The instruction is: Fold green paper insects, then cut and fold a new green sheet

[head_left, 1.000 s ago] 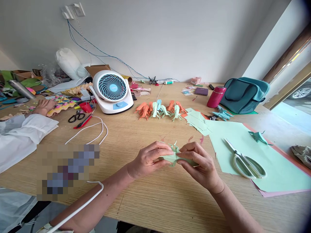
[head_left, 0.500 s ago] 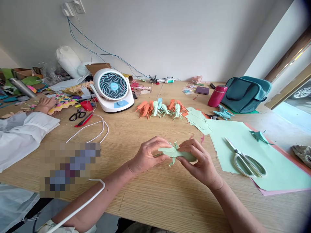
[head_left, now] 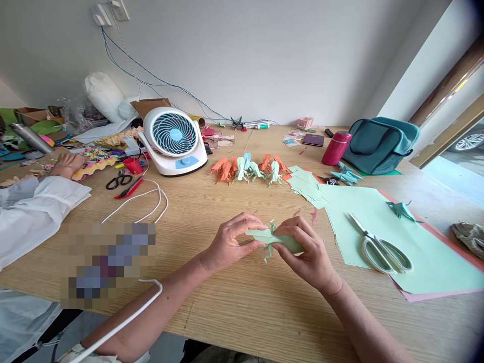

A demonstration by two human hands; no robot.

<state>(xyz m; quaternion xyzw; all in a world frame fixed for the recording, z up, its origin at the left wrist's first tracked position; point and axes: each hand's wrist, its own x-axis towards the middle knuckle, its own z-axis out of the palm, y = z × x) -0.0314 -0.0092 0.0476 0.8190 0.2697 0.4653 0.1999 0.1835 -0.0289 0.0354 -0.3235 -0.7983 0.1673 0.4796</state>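
Between my two hands, just above the table, is a light green folded paper figure (head_left: 289, 243) with thin leg-like strips sticking out above and below its middle. My left hand (head_left: 232, 241) pinches its left end between thumb and fingers. Thumb and fingers of my right hand (head_left: 308, 252) are closed round its right part, hiding some of the folds. Beyond the hands stands a row of similar folded paper figures, among them an orange one (head_left: 224, 170) and a pale green one (head_left: 275, 172).
To the right, scissors (head_left: 380, 247) lie on large green paper sheets (head_left: 434, 272), near a teal folded figure (head_left: 404, 210). Cut paper pieces (head_left: 307, 185), a pink bottle (head_left: 336, 148), a teal bag (head_left: 381, 146) and a fan (head_left: 176, 143) stand farther back. A co-worker's sleeve (head_left: 41, 209) is at left.
My right hand has shifted slightly left along the paper figure, its fingers nearer the middle. The left hand keeps its pinch. The whole view has moved a little.
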